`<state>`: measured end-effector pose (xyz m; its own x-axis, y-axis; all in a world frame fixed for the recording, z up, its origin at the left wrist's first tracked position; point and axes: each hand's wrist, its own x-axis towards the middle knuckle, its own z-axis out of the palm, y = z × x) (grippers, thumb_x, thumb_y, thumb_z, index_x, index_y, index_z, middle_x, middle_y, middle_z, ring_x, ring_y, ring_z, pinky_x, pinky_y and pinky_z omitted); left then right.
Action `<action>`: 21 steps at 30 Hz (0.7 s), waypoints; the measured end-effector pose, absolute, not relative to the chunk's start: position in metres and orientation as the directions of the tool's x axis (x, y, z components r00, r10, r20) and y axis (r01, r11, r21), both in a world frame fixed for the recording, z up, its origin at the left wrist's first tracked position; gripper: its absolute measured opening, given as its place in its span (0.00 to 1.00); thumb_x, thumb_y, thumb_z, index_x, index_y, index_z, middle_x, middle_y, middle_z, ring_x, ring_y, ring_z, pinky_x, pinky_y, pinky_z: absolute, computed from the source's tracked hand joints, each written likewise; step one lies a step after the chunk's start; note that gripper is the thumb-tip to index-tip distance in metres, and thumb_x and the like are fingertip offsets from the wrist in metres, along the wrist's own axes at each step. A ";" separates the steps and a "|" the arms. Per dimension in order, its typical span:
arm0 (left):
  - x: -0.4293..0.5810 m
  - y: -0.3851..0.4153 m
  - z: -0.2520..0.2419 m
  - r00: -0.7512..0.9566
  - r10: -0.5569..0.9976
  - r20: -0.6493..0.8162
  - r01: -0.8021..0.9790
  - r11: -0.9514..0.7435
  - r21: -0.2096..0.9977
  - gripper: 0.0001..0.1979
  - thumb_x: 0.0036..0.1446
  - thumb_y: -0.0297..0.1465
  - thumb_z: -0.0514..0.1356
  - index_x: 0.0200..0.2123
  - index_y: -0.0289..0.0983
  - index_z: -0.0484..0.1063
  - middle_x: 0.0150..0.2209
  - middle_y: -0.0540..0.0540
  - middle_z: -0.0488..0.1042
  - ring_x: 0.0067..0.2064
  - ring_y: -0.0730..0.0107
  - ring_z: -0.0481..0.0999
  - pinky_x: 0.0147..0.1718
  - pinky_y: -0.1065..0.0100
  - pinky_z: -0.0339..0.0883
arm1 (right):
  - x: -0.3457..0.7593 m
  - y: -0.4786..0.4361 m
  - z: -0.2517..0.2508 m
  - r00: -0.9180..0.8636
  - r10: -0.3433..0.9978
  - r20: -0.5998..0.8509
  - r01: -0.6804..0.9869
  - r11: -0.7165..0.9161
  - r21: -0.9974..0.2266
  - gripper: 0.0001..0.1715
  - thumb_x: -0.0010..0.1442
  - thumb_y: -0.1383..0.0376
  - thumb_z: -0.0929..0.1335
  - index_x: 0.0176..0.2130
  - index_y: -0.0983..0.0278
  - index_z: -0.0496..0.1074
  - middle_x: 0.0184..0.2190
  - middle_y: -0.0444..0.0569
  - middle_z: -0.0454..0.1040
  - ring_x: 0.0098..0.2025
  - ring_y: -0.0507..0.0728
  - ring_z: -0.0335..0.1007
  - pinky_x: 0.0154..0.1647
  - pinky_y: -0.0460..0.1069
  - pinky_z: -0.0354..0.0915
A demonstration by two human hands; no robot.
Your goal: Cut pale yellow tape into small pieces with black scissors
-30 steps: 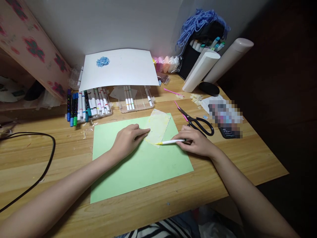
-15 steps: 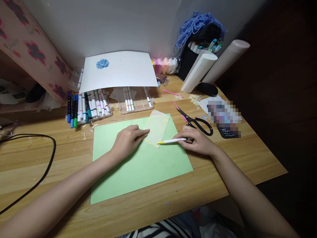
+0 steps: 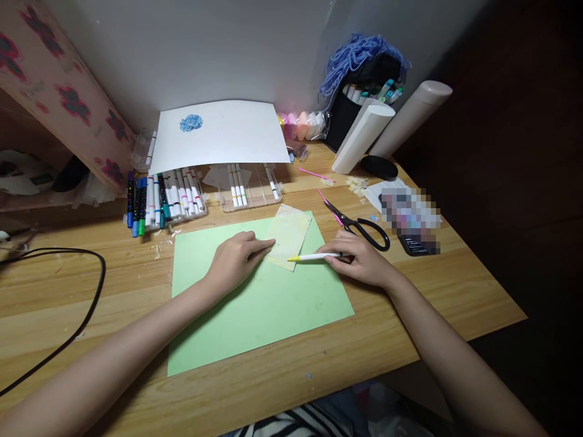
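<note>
My right hand (image 3: 355,260) grips a white marker (image 3: 316,257) with a yellow tip, held low and nearly level. Its tip is at the lower part of a small pale sheet (image 3: 291,233) with faint yellow patches. That sheet lies tilted on a larger green sheet of paper (image 3: 237,321). From the other side, my left hand (image 3: 232,258) rests on the green paper, index finger stretched out onto the pale sheet's left edge; the remaining fingers are partly hidden. Beyond my right hand lie black-handled scissors (image 3: 359,229).
Markers (image 3: 177,194) fill a clear case at the back left, beside a second case (image 3: 250,194). A white sheet (image 3: 228,133) with a blue patch leans over them. At the back right stand a black pen holder (image 3: 341,121) and white tubes (image 3: 364,136). A black cable (image 3: 98,285) curves at left.
The marker tip has shifted slightly left and up along the pale sheet. My left hand keeps its place on the paper. The camera view has tilted a little.
</note>
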<state>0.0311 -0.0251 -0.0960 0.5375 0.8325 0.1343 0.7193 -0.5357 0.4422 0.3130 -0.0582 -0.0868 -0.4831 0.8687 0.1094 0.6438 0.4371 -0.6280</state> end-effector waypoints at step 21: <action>0.031 -0.025 -0.096 0.543 0.829 0.138 0.716 -0.542 0.440 0.15 0.62 0.37 0.52 0.47 0.43 0.74 0.26 0.48 0.66 0.30 0.70 0.64 0.26 0.70 0.51 | 0.315 -0.057 -0.091 -0.448 0.886 0.121 0.669 0.422 -0.612 0.10 0.59 0.67 0.65 0.40 0.63 0.75 0.27 0.49 0.72 0.30 0.55 0.62 0.30 0.49 0.59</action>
<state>0.0308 -0.0252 -0.0963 0.5426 0.8286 0.1378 0.7157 -0.5419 0.4405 0.3146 -0.0565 -0.0908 -0.4478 0.8859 0.1211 0.6691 0.4218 -0.6119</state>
